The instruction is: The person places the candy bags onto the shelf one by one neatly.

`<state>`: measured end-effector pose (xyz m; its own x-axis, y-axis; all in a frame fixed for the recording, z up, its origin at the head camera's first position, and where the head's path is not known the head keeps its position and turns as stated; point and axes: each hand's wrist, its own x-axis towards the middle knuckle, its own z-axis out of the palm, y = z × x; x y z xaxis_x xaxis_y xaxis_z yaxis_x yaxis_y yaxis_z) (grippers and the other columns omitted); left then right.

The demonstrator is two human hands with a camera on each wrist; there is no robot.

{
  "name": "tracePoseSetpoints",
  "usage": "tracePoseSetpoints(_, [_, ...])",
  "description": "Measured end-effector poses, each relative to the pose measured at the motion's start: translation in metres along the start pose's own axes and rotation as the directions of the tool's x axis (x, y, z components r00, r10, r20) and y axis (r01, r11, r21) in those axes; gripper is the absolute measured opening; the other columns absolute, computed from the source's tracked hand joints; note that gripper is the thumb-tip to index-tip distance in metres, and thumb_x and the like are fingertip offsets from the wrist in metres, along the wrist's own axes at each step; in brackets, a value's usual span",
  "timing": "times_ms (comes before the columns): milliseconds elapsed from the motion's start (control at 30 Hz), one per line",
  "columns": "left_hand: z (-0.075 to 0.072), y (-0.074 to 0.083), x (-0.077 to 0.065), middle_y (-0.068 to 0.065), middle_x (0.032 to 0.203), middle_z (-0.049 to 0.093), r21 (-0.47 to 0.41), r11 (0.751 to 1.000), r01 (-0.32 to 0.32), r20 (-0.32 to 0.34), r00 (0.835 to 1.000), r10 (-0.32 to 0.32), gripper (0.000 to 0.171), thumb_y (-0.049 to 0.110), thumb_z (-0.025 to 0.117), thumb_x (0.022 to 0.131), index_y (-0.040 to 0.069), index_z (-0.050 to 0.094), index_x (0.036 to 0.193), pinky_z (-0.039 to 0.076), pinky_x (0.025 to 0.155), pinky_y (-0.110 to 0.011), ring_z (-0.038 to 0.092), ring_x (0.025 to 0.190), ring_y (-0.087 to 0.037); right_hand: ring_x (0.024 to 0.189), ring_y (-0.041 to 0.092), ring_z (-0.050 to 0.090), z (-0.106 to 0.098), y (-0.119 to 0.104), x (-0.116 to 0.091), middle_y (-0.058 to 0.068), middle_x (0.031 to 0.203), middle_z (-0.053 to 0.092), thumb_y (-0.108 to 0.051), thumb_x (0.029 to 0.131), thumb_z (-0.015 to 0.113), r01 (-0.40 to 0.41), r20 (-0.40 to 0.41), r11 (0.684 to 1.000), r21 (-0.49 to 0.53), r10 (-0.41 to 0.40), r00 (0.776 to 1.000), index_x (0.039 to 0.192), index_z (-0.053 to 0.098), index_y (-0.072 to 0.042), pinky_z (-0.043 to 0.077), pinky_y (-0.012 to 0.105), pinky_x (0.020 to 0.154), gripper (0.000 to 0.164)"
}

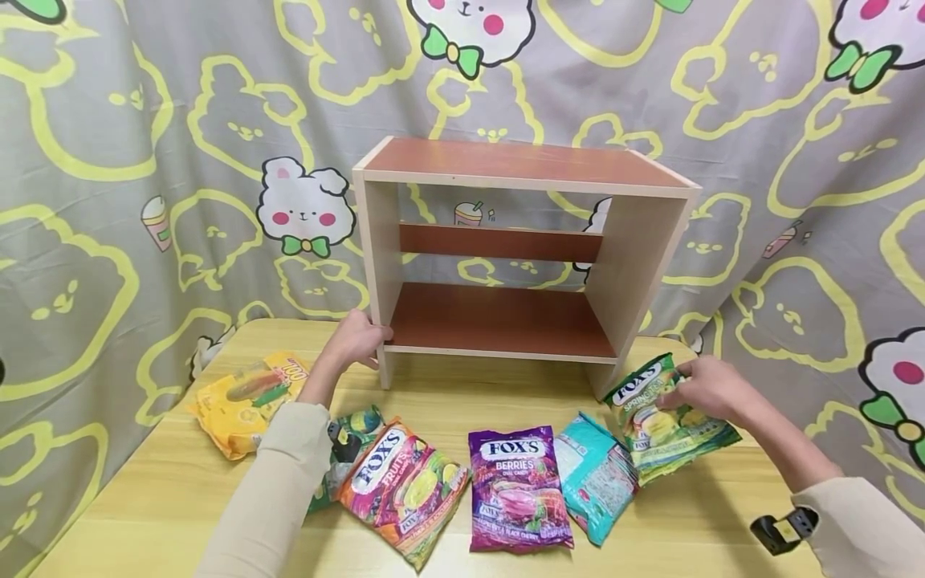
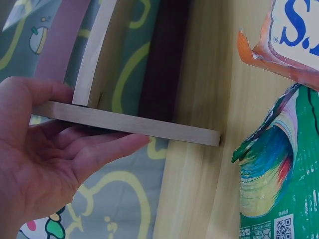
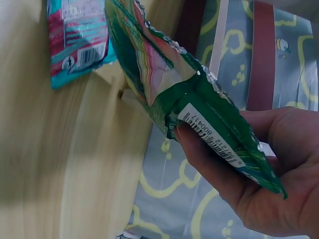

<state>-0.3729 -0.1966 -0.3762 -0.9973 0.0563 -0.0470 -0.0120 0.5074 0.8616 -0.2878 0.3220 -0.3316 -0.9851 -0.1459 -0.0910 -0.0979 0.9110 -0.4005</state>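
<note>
My left hand grips the left side panel of a small wooden shelf, near its lower board. In the left wrist view the thumb lies on one side of the panel and the fingers on the other. My right hand holds a green Fox's candy bag by its upper right part, beside the shelf's right foot. In the right wrist view the bag is seen edge-on, pinched between thumb and fingers, its barcode showing. Next to it lies a teal candy bag.
A purple Fox's bag and an orange Fox's bag lie in front of the shelf. A dark green bag is partly hidden by the left sleeve. Farther left sits a yellow bag. Behind the table hangs a patterned curtain.
</note>
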Motion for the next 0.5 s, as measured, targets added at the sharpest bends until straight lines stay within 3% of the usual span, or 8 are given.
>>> tracePoseSetpoints(300, [-0.001, 0.000, -0.001, -0.035, 0.125, 0.061, 0.011, 1.000, 0.006, -0.008, 1.000, -0.006, 0.047, 0.015, 0.057, 0.095, -0.012, 0.052, 0.133, 0.064, 0.067, -0.044, 0.068, 0.106, -0.046, 0.069, 0.018, 0.048, 0.008, -0.023, -0.002, 0.000, 0.070, 0.053, -0.028, 0.082, 0.081, 0.058, -0.020, 0.998, 0.000, -0.058, 0.998, 0.080, 0.063, -0.007, 0.040, 0.030, 0.063, 0.027])
tracePoseSetpoints(500, [0.000, 0.001, -0.002, -0.034, 0.121, 0.062, 0.016, 1.000, 0.011, -0.014, 1.000, -0.011, 0.045, 0.016, 0.058, 0.094, -0.013, 0.054, 0.129, 0.064, 0.066, -0.042, 0.068, 0.104, -0.044, 0.068, 0.016, 0.048, 0.017, -0.036, 0.000, -0.002, 0.069, 0.055, -0.029, 0.080, 0.082, 0.106, -0.047, 0.994, -0.012, -0.107, 0.993, 0.081, 0.066, -0.009, 0.041, 0.030, 0.063, 0.026])
